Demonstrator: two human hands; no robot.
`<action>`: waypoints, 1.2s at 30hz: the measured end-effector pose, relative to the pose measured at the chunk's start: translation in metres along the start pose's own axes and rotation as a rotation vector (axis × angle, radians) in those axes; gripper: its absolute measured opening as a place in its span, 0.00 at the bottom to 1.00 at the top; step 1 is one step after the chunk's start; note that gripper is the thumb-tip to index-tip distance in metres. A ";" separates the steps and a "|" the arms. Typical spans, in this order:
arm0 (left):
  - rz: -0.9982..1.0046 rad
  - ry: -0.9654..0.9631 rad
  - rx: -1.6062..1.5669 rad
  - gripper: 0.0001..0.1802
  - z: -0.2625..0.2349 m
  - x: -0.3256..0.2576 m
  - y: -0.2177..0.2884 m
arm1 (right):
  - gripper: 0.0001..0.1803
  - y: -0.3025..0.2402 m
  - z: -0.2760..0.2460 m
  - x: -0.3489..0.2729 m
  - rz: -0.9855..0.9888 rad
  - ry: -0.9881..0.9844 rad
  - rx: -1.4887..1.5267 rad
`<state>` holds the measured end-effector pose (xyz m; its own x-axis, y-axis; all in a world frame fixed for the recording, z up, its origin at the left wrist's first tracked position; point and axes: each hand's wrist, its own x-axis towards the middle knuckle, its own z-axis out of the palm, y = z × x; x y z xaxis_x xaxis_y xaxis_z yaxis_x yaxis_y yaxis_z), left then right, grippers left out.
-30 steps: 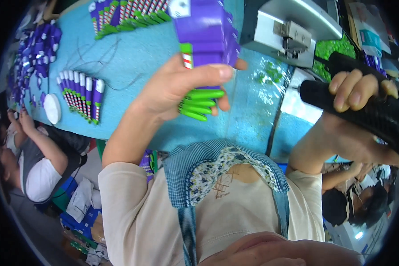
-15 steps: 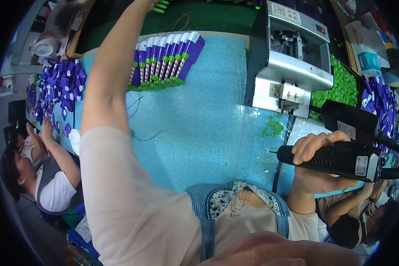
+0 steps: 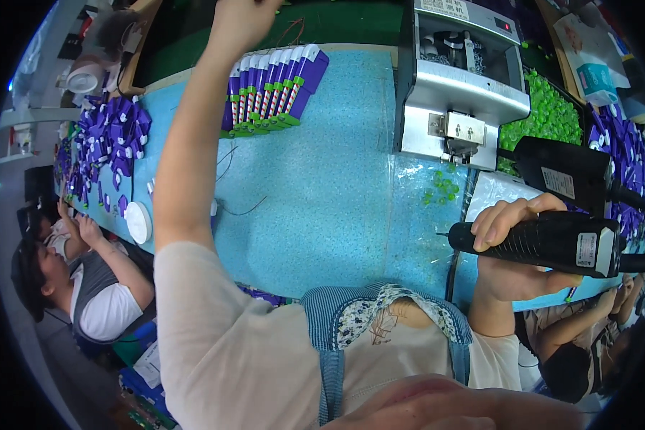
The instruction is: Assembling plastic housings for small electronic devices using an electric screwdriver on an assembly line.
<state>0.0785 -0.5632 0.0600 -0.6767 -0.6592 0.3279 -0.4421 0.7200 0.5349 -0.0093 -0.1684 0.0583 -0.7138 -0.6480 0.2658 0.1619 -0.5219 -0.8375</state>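
My right hand is closed around a black electric screwdriver that lies level, its thin bit pointing left over the blue table. My left arm stretches far up and away across the table. My left hand is at the top edge of the picture, above a row of purple packs with green ends. Its fingers are cut off by the edge, so what it holds is hidden.
A grey metal machine stands at the back right, with loose green caps in front of it and a bin of green caps beside it. A pile of purple pieces and a white disc lie at left. Another person sits there.
My left hand, which held a purple pack with green pieces close up, has reached far out to the table's back. My right hand has lowered the screwdriver to level.
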 end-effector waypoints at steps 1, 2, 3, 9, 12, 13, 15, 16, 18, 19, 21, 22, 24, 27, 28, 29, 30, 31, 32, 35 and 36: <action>0.081 -0.022 0.013 0.16 -0.002 -0.027 0.000 | 0.48 -0.002 -0.001 -0.001 -0.006 -0.005 0.016; 0.000 -0.024 -0.006 0.21 0.001 -0.054 0.014 | 0.48 -0.004 -0.002 -0.003 -0.015 -0.002 0.027; 0.057 0.028 0.227 0.27 0.003 -0.078 0.028 | 0.48 -0.006 -0.001 -0.005 -0.004 0.013 0.027; -0.134 0.076 0.516 0.33 0.024 -0.133 0.040 | 0.52 -0.010 0.003 -0.012 0.021 -0.020 0.064; -0.141 0.006 0.599 0.33 0.024 -0.125 0.047 | 0.56 -0.011 0.001 -0.013 0.023 -0.034 0.084; -0.141 0.004 0.591 0.33 0.023 -0.122 0.050 | 0.56 -0.011 0.001 -0.014 0.016 -0.032 0.094; -0.252 -0.132 0.562 0.31 0.022 -0.117 0.053 | 0.56 -0.011 0.000 -0.017 0.022 -0.012 0.109; -0.251 -0.136 0.555 0.31 0.025 -0.119 0.052 | 0.56 -0.012 0.000 -0.018 0.024 -0.008 0.102; -0.201 -0.150 0.513 0.28 0.028 -0.122 0.050 | 0.57 -0.012 -0.002 -0.018 0.023 -0.010 0.101; -0.199 -0.157 0.506 0.28 0.027 -0.126 0.053 | 0.57 -0.011 -0.004 -0.017 0.002 -0.031 0.097; -0.229 -0.360 0.371 0.28 0.020 -0.146 0.064 | 0.57 -0.013 -0.005 -0.014 -0.010 -0.017 0.084; -0.223 -0.376 0.357 0.28 0.021 -0.157 0.068 | 0.57 -0.014 -0.006 -0.012 -0.025 -0.007 0.073; -0.318 -0.408 0.053 0.28 0.022 -0.181 0.074 | 0.59 -0.011 -0.008 -0.004 -0.066 -0.059 0.124; -0.474 -0.479 -0.312 0.27 0.024 -0.215 0.082 | 0.55 -0.016 -0.006 0.021 -0.149 -0.209 0.073; -0.481 -0.487 -0.330 0.27 0.026 -0.228 0.084 | 0.56 -0.014 -0.005 0.035 -0.206 -0.297 0.054; -0.618 -0.519 -0.591 0.26 0.030 -0.241 0.088 | 0.57 -0.013 -0.004 0.046 -0.248 -0.360 0.035; -0.742 -0.569 -0.860 0.25 0.034 -0.246 0.099 | 0.59 -0.023 -0.005 0.057 -0.260 -0.410 0.010; -0.860 -0.645 -1.093 0.26 0.029 -0.247 0.115 | 0.59 -0.021 0.000 0.069 -0.317 -0.478 -0.050; -0.871 -0.632 -1.108 0.26 0.033 -0.251 0.122 | 0.59 -0.016 0.005 0.081 -0.374 -0.548 -0.107; -0.873 -0.689 -1.292 0.28 0.045 -0.248 0.140 | 0.60 -0.011 0.022 0.090 -0.375 -0.562 -0.073; -0.896 -0.647 -1.301 0.28 0.046 -0.252 0.139 | 0.51 -0.006 0.051 0.080 -0.349 -0.293 -0.431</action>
<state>0.1604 -0.2869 0.0156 -0.7583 -0.3035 -0.5769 -0.2746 -0.6539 0.7049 -0.0329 -0.2457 0.1092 -0.4486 -0.6366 0.6273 -0.3798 -0.4995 -0.7786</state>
